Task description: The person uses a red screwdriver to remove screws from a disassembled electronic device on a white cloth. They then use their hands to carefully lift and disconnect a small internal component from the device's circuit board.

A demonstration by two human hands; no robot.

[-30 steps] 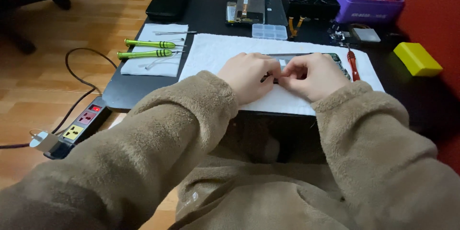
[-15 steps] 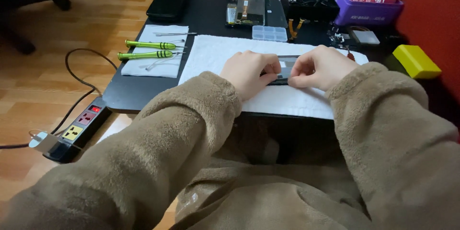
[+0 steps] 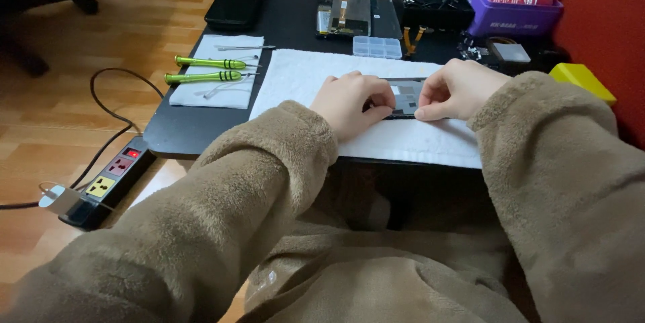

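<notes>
Looking down through the head view, I see my left hand [image 3: 353,102] and right hand [image 3: 457,89] pinching the opened phone [image 3: 406,96] at its two ends, mid-frame on the white towel [image 3: 302,74] covering the black surface [image 3: 181,131]; green screwdrivers [image 3: 205,69] lie upper left.

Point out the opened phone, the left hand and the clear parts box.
opened phone [image 3: 407,96], head view, bare inner face between the hands
left hand [image 3: 351,102], head view, back of hand
clear parts box [image 3: 377,47], head view, lid centre

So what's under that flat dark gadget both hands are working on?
The gadget lies on a white towel spread over the black table. The left hand and right hand cover its ends, and its underside is hidden.
</notes>
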